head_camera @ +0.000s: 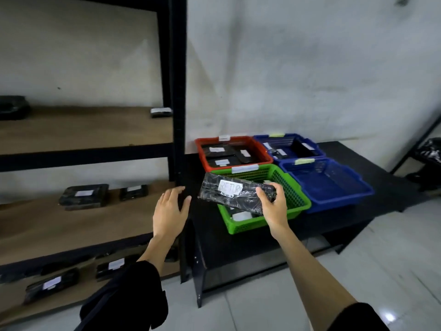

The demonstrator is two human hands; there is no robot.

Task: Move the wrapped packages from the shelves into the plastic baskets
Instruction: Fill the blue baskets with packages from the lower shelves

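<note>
Now, head view
Right hand point(274, 206): grips a black wrapped package point(236, 195) labelled "RETURN" — held over the green basket point(293, 187) on the black surface point(358, 154).
Left hand point(170, 209): fingers straight, resting on the shelf post point(179, 91).
Shelves point(71, 223): more packages — several lying flat.

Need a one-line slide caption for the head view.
Right hand holds a black wrapped package labelled RETURN above the green plastic basket.
</note>
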